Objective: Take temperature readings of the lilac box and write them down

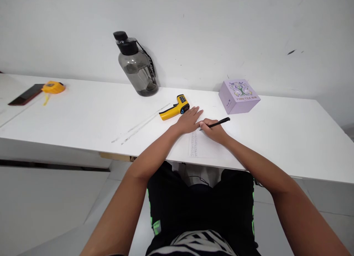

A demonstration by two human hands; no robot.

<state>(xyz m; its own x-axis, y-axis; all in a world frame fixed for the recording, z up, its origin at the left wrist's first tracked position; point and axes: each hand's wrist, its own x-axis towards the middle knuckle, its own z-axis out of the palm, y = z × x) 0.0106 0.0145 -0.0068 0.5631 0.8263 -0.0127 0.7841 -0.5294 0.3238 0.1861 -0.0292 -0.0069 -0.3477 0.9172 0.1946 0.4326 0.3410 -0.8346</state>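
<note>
A black pen (pixel 220 122) is gripped in my right hand (pixel 214 131), its tip down at a sheet of white paper (pixel 206 147). Pencil-like marks run in a narrow column along the paper's left part. My left hand (pixel 190 120) lies flat at the top of the sheet, fingers stretched out, close beside my right hand. Just beyond its fingers lies a yellow and black infrared thermometer gun (pixel 174 107), on its side. The paper's edges are hard to make out against the white table.
On the white table (pixel 293 138), a grey water bottle (pixel 139 73) with black lid stands by the wall, a lilac tea box (pixel 240 96) to its right. Far left lie a yellow tape measure (pixel 53 87) and a dark flat object (pixel 26 94). Dark smudges mark the tabletop.
</note>
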